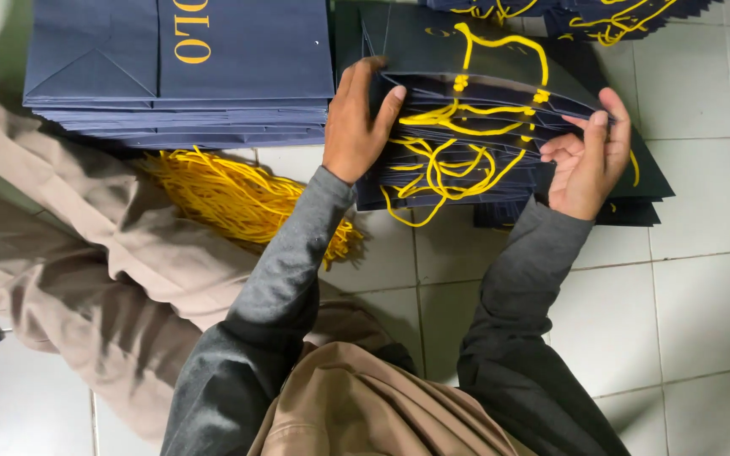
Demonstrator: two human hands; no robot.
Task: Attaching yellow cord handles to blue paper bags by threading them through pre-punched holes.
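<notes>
A stack of flat navy paper bags (pixel 500 59) with yellow cord handles (pixel 454 165) lies on the white tiled floor ahead of me. My left hand (pixel 356 122) grips the stack's left edge, thumb pressed on the upper bags. My right hand (pixel 589 156) holds the right edge, fingers spread among the bag layers. Both arms wear grey sleeves.
A taller pile of folded navy bags (pixel 179 76) stands at the upper left. A bundle of loose yellow cords (pixel 238 198) lies beside it on the floor. My beige trouser legs (pixel 86 253) stretch left. More navy bags (pixel 601 17) sit at the top right and the right edge.
</notes>
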